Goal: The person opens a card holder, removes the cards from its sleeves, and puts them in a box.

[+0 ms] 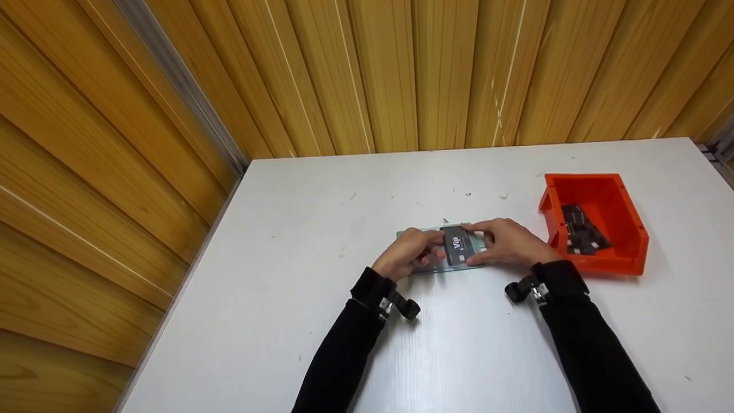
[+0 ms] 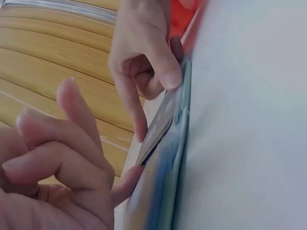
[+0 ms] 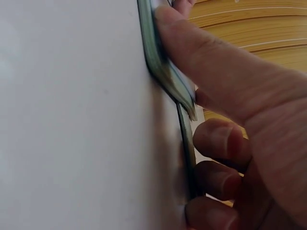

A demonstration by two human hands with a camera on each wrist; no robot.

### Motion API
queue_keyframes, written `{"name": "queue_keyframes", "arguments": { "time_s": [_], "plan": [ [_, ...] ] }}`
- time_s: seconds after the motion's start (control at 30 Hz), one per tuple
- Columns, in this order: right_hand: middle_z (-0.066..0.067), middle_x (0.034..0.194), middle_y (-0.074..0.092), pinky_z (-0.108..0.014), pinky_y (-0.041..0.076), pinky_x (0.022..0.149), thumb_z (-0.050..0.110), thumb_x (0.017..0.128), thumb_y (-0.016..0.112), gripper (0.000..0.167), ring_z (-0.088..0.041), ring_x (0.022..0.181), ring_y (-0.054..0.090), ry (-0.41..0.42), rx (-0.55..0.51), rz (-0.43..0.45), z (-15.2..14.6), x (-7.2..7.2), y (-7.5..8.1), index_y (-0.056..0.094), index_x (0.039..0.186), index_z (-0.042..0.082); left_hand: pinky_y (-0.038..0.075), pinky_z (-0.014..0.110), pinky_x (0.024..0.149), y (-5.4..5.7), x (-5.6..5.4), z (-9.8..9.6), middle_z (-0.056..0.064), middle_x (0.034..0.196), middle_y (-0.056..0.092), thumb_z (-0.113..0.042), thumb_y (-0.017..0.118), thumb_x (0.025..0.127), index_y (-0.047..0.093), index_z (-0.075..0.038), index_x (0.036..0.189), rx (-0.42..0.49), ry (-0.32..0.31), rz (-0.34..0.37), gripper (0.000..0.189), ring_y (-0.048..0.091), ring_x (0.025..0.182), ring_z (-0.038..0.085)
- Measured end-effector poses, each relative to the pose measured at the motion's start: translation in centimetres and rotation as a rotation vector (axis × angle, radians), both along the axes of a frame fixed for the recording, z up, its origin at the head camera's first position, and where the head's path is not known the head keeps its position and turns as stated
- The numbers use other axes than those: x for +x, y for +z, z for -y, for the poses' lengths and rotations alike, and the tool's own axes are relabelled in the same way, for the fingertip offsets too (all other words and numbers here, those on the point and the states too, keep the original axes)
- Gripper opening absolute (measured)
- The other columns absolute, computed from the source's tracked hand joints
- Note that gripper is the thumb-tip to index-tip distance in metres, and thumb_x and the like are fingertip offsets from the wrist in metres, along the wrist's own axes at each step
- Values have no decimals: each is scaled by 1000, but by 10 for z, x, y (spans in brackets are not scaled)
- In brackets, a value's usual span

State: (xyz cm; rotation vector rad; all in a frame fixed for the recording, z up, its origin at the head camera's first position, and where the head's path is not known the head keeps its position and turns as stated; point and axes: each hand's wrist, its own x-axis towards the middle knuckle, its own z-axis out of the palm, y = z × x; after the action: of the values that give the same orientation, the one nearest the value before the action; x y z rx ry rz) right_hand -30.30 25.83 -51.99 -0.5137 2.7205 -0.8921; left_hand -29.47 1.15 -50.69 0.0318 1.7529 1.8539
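Note:
A dark grey card [image 1: 457, 244] marked "Vip" lies on a thin, clear greenish card holder [image 1: 475, 268] on the white table. My right hand [image 1: 513, 244] pinches the card across its top and bottom edges, its thumb at the near edge. From the other side my left hand [image 1: 408, 252] reaches over the holder, one fingertip touching the card's left edge. In the left wrist view the other left fingers are loosely bent and hold nothing. The right wrist view shows the right thumb [image 3: 216, 62] on the layered holder [image 3: 151, 43].
An orange-red open bin [image 1: 608, 201] stands to the right of my right hand, with several dark cards [image 1: 582, 229] inside. Wood-look panels [image 1: 378, 74] rise behind the white table [image 1: 275, 258] and along its left side.

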Motion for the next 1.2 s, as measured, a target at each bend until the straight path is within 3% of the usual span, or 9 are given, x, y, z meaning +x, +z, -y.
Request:
{"name": "queue_keyframes", "arguments": {
  "time_s": [0.1, 0.17, 0.37, 0.5, 0.8, 1.2],
  "plan": [
    [-1, 75, 50, -27, 32, 61, 41, 74, 94, 84, -18, 70, 45, -7, 5, 8, 0, 0, 1, 60, 147, 19, 26, 16, 43, -2, -1, -2, -2, 57, 57, -14, 57, 102, 67, 7, 102, 11, 16, 21, 23, 36, 44, 3],
    [-2, 75, 50, -28, 32, 60, 42, 74, 94, 84, -18, 70, 45, -10, 7, 11, -1, 1, 2, 60, 147, 19, 26, 17, 41, -4, -1, -4, -3, 53, 52, -12, 58, 100, 67, 3, 92, -32, 28, -7, 20, 34, 42, 3],
    [-2, 75, 48, -28, 32, 61, 41, 75, 93, 83, -18, 71, 45, -18, 7, 14, 0, 1, 5, 60, 147, 18, 26, 20, 39, -3, 3, -14, -4, 44, 45, -13, 58, 102, 64, -4, 69, -351, -2, -201, 35, 33, 38, 5],
    [-2, 75, 46, -30, 31, 62, 41, 76, 92, 82, -19, 72, 44, -13, 7, 17, 0, 1, 6, 60, 147, 16, 27, 22, 40, -5, 5, -20, -3, 45, 47, -15, 60, 104, 67, -5, 69, -455, -15, -258, 38, 36, 39, 7],
    [-3, 78, 47, -30, 32, 65, 41, 75, 93, 83, -19, 75, 45, -28, 9, 26, 1, 1, 2, 59, 147, 19, 28, 20, 41, -8, 7, -20, -4, 46, 47, -9, 63, 102, 71, -4, 77, -458, -26, -300, 27, 37, 40, 5],
    [-3, 78, 47, -30, 31, 66, 43, 75, 93, 83, -19, 76, 44, -22, -16, 30, -1, 2, 1, 59, 147, 19, 29, 18, 42, -10, 7, -15, -5, 46, 47, -4, 63, 99, 72, 2, 84, -372, -41, -270, 19, 37, 41, 4]
  ]
}}
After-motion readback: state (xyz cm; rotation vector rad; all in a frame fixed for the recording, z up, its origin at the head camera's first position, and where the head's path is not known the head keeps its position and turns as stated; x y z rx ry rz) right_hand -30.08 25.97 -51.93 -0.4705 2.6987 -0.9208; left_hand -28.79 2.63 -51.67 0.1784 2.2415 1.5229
